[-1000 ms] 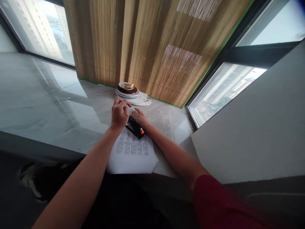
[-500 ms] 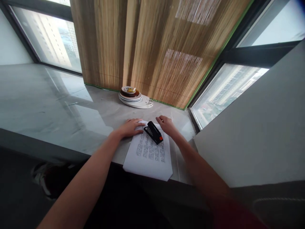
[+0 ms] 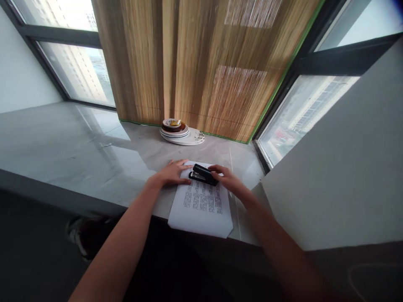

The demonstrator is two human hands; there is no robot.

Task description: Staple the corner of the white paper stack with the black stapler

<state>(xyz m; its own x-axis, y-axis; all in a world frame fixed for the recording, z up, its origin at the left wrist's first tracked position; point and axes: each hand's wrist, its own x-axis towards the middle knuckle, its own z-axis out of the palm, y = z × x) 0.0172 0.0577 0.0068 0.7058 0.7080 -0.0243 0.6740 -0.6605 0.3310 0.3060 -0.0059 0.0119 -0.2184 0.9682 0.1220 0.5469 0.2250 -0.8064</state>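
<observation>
A black stapler [image 3: 203, 174] lies across the upper part of a printed sheet of paper [image 3: 201, 220], its jaw end pointing left. My right hand [image 3: 226, 177] is closed around the stapler's right end, fingers on top and covering that end. Flat on the paper's upper left edge rests my left hand [image 3: 172, 173], fingers spread, with the fingertips close to the stapler's jaw. The paper lies on the stone sill, and its lower edge reaches past the sill's front edge. Whether there is more than one sheet I cannot tell.
Behind the paper, a stack of plates [image 3: 174, 133] stands on the grey sill [image 3: 82, 155] by a bamboo blind [image 3: 189, 71]. Windows flank the blind. A white wall [image 3: 333, 167] closes off the right side. Below the sill, a shoe [image 3: 77, 239] shows at left.
My right hand has moved onto the stapler and taken hold of its right end. The stapler has turned to lie more crosswise. My left hand stays on the paper.
</observation>
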